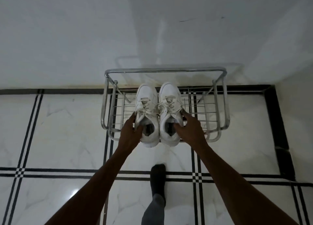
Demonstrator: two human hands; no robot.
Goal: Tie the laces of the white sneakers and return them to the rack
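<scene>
Two white sneakers sit side by side on the top shelf of a chrome wire rack (218,106), toes toward the wall. My left hand (130,131) grips the heel collar of the left sneaker (146,96), thumb inside the opening. On the right sneaker (169,94), my right hand (189,128) holds the collar the same way. The laces of both look loosely crossed; I cannot tell whether they are knotted.
The rack stands against a white wall (152,30) on a glossy white tiled floor (64,136) with black line borders. My foot in a dark sock (157,175) is planted just in front of the rack.
</scene>
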